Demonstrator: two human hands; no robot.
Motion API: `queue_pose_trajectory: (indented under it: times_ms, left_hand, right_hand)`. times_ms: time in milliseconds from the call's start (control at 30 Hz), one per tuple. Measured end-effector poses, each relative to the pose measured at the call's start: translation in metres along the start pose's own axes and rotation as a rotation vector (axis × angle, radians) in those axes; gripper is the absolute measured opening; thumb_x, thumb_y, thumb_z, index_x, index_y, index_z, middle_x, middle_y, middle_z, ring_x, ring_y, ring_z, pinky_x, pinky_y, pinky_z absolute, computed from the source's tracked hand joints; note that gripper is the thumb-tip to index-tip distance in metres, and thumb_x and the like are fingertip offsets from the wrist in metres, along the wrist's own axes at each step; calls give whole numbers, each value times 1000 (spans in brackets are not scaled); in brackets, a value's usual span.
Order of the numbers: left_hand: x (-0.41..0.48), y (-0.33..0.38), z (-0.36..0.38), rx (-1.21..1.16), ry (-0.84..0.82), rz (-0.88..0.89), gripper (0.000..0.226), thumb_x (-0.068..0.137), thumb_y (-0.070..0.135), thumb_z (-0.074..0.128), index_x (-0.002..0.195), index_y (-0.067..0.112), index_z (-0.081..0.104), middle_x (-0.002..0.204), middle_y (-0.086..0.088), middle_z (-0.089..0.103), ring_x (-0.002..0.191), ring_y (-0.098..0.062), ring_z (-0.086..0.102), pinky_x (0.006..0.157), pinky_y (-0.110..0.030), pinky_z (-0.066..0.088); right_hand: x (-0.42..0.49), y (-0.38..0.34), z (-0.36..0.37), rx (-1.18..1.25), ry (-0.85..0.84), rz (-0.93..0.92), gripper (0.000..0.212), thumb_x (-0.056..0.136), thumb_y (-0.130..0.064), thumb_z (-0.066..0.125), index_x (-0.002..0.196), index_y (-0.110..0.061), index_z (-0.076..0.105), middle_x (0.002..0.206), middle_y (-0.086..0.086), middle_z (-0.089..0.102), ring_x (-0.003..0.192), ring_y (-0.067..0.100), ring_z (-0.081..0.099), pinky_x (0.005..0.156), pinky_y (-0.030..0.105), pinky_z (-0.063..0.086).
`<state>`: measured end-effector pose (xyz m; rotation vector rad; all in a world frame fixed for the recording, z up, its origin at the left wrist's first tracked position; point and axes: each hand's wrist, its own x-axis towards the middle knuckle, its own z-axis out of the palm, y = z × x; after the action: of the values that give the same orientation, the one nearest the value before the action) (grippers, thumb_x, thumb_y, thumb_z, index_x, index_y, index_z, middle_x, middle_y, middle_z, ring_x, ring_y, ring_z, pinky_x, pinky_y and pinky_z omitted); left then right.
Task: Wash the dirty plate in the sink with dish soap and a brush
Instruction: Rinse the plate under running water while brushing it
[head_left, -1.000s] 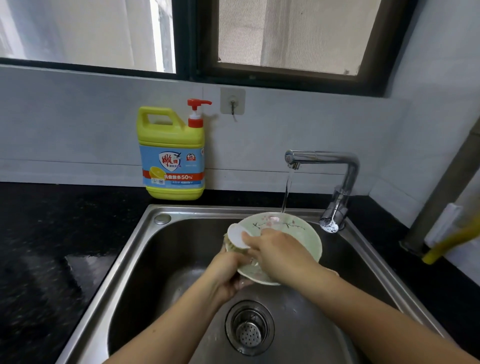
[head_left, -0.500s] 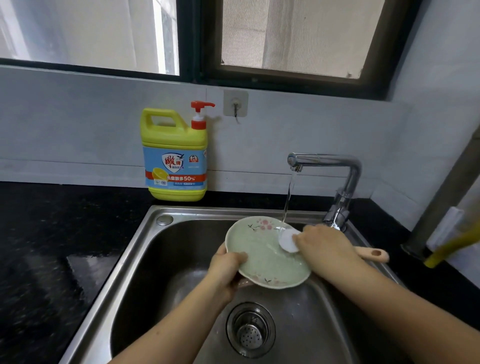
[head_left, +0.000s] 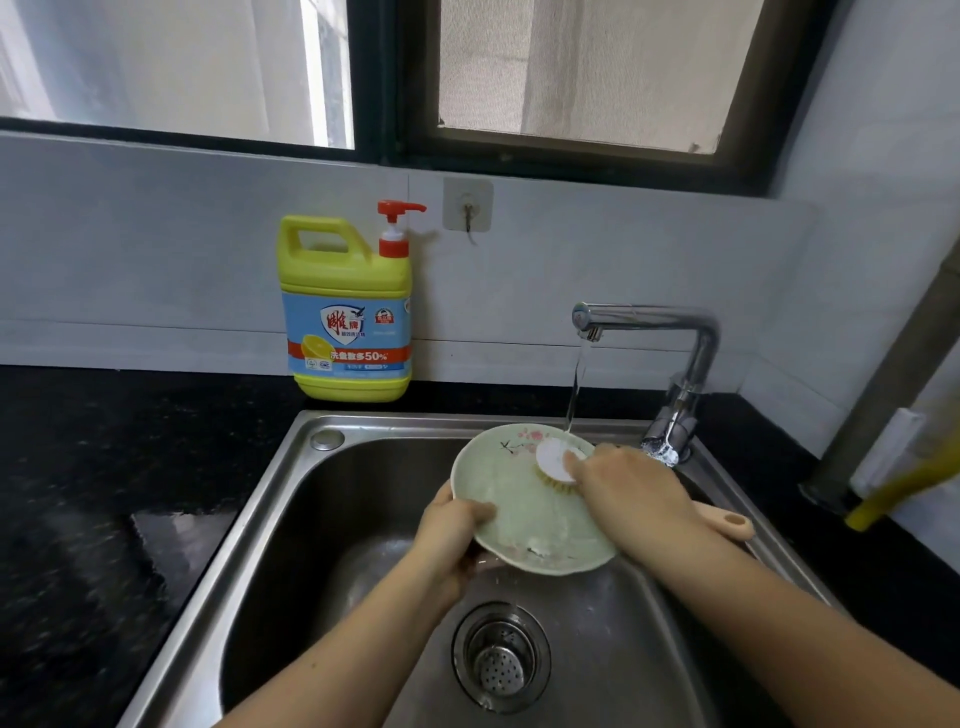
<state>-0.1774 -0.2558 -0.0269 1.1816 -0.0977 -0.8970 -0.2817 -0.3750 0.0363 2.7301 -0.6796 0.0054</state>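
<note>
A pale green plate (head_left: 524, 512) with pink blossoms is held tilted over the steel sink (head_left: 291, 499). My left hand (head_left: 449, 530) grips its left rim, thumb on the face. My right hand (head_left: 631, 493) grips a brush (head_left: 555, 460) with a round white head and yellowish bristles. The bristles press on the plate's upper right part, and the peach handle end (head_left: 730, 525) pokes out past my wrist. Water runs from the chrome tap (head_left: 647, 317) onto the plate's far edge beside the brush head. A yellow dish soap jug (head_left: 345, 312) with a red pump stands on the counter behind the sink.
Black stone counter (head_left: 104, 467) lies on both sides of the sink. The drain strainer (head_left: 501, 657) sits in the basin below the plate. A wall hook (head_left: 467, 205) hangs above the soap. At the right edge are a pipe and a yellow object (head_left: 898, 488).
A second ago the brush was at the plate's left rim; it swept across to the right side and now sits slightly higher, near the water stream. My left hand keeps its hold.
</note>
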Motion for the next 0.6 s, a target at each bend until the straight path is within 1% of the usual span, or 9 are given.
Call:
queue_pose_trajectory:
  times_ms: [67, 133, 233, 300, 400, 433, 500, 600]
  left_hand:
    - [1, -1, -1, 2, -5, 7, 44, 89, -6, 45, 121, 23, 50, 102, -11, 64, 79, -28, 66, 43, -29, 54]
    - [3, -2, -2, 4, -16, 14, 44, 89, -5, 45, 124, 21, 51, 104, -13, 66, 80, -30, 67, 47, -32, 57]
    - [2, -4, -2, -15, -30, 18, 41, 93, 0, 45, 128, 21, 49, 109, -14, 66, 84, -31, 67, 47, -32, 57]
    - [1, -3, -1, -26, -37, 20, 37, 95, 6, 44, 129, 22, 48, 107, -12, 66, 81, -28, 67, 44, -29, 54]
    - [-1, -2, 1, -16, -61, 20, 31, 99, 15, 42, 129, 21, 48, 102, -12, 66, 75, -26, 66, 40, -26, 52]
    - [-2, -2, 2, -9, -71, 21, 30, 100, 18, 42, 128, 21, 48, 101, -11, 67, 74, -25, 66, 41, -27, 53]
    - [-2, -3, 2, -11, -78, 28, 29, 101, 24, 41, 128, 21, 50, 98, -10, 68, 75, -24, 67, 44, -28, 54]
    - [-2, -3, 2, -13, -73, 41, 30, 100, 34, 40, 126, 23, 52, 99, -7, 70, 78, -23, 68, 49, -29, 55]
  right_hand:
    - [-2, 8, 4, -14, -28, 4, 31, 99, -15, 38, 128, -15, 51, 115, 9, 57, 107, 28, 57, 80, 35, 46]
    - [-5, 13, 4, 32, -88, -16, 32, 100, -21, 40, 126, -15, 56, 117, 9, 58, 108, 28, 58, 87, 36, 48]
    - [-8, 15, -3, 86, -154, -50, 35, 99, -29, 42, 131, -24, 54, 123, 9, 58, 114, 28, 55, 91, 35, 46]
    - [-5, 15, -2, 88, -110, -19, 34, 99, -26, 42, 130, -23, 55, 121, 9, 58, 111, 29, 56, 88, 36, 46]
    - [3, 11, 4, 52, 13, 8, 31, 99, -19, 40, 128, -19, 50, 113, 9, 57, 104, 29, 57, 75, 36, 45]
    - [6, 9, 6, 46, 44, -8, 32, 99, -19, 41, 130, -20, 47, 111, 9, 57, 103, 29, 57, 73, 36, 44]
    - [10, 2, 8, 72, 70, -64, 36, 98, -19, 41, 134, -23, 43, 111, 9, 57, 103, 30, 57, 76, 37, 46]
    - [6, -12, 5, 117, 59, -209, 39, 99, -25, 41, 138, -29, 40, 110, 9, 55, 103, 31, 55, 77, 36, 44]
